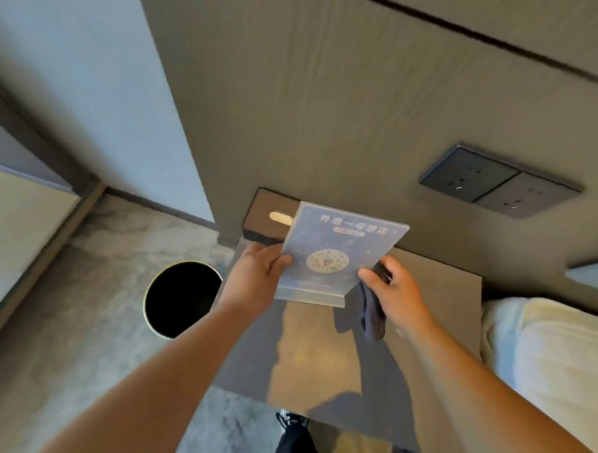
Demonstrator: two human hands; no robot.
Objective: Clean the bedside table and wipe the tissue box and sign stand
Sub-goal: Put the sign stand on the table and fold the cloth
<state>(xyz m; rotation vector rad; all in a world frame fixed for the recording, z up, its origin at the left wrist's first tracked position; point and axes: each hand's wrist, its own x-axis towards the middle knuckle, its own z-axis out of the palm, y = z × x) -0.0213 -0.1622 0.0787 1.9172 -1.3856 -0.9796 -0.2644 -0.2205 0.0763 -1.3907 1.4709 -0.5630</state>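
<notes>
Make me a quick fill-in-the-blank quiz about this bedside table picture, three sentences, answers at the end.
1. The left hand holds the sign stand lifted above the bedside ____.
2. The right hand grips a dark ____ against the stand's edge.
3. The tissue box sits at the table's back corner, against the ____.

Missing words: table; cloth; wall

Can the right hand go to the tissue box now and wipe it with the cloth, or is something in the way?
Probably not directly. The right hand grips the cloth and pinches the sign stand, which the left hand also holds. The raised stand covers part of the tissue box behind it.
</notes>
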